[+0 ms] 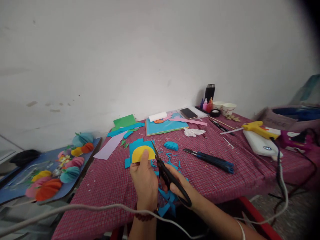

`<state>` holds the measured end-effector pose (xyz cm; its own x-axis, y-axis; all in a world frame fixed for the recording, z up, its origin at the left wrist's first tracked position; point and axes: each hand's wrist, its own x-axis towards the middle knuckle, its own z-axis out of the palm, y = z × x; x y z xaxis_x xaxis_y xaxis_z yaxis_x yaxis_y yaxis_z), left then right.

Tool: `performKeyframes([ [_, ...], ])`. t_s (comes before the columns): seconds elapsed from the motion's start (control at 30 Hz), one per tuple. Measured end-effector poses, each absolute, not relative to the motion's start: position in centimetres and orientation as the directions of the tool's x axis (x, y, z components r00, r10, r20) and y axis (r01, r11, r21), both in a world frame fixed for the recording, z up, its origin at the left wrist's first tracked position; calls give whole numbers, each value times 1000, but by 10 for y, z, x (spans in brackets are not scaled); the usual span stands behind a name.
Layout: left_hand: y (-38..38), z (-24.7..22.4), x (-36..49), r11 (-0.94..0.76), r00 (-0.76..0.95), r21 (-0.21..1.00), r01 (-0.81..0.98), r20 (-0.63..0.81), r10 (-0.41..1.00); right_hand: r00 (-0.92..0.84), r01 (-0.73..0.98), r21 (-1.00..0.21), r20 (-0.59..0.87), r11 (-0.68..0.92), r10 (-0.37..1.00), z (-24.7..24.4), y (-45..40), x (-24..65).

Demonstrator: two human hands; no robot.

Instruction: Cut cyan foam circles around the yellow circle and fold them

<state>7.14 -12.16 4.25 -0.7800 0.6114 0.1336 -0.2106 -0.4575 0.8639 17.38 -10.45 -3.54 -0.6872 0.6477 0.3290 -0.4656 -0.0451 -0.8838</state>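
My left hand [145, 178] is closed on a yellow half-round paper [140, 154], its thumb lying on the front. Black scissors [168, 176] are held in my right hand [178, 185], and their blades point up beside the paper's right edge. Behind the yellow piece lies blue paper [136, 145] on the checked cloth. Blue scraps [170, 203] hang and lie below and around the scissors. A small stack of blue strips [171, 145] sits just beyond the blades.
A blue-handled cutter [212, 160] lies to the right, with a yellow glue gun [260, 128] on a white power bank [261, 143] farther over. A white cable [100, 208] crosses in front. Paper ornaments [72, 166] rest at the left; cups [228, 109] and bottles [205, 105] stand behind.
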Motion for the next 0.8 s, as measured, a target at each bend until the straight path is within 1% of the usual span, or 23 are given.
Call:
performKeyframes([
  [0.1,-122,41,74,-446,-799,880,-164,146,583,-661,-493,-870,356,-25,661,-36,-105,171],
  [0.23,-119,40,77,-441,-817,892,-102,178,549,-655,-474,-879,317,-46,685,-35,-107,170],
  [0.47,-118,39,79,-451,-807,875,-179,132,576,-657,-501,-854,271,-139,704,-38,-109,170],
  [0.67,-117,41,81,-487,-810,833,-262,85,581,-658,-522,-842,299,-133,692,-41,-109,170],
  [0.8,-115,42,83,-517,-819,811,-274,85,567,-648,-536,-837,321,-114,691,-41,-110,170],
])
